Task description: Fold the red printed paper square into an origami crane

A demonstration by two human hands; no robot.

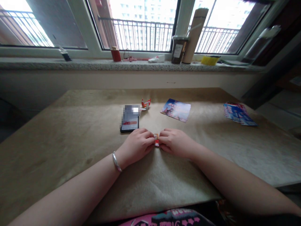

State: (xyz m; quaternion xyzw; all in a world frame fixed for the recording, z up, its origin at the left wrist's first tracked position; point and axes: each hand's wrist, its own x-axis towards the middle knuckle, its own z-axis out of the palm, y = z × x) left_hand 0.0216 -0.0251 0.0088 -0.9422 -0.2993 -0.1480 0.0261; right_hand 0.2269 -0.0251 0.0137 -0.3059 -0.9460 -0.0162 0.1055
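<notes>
Between my two hands, low over the table, is a small folded piece of printed paper [156, 140] in red, orange and white. My left hand [138, 142], with a silver bangle [116, 161] at its wrist, pinches the paper's left side. On the right side, the bent fingers of my right hand [175, 142] close on the same paper. Much of the paper is hidden by my fingers. Just beyond my left hand lies a phone [130, 126] with its screen lit. Beside the phone's top right corner sits a folded red and white paper figure [146, 104].
A blue-pink printed sheet [177, 110] lies beyond my right hand, and several more printed sheets [240, 113] overlap at the table's right. On the windowsill [94, 64] stand a red container [115, 54], a dark jar [178, 49], a cardboard tube [194, 36] and a yellow roll [210, 60].
</notes>
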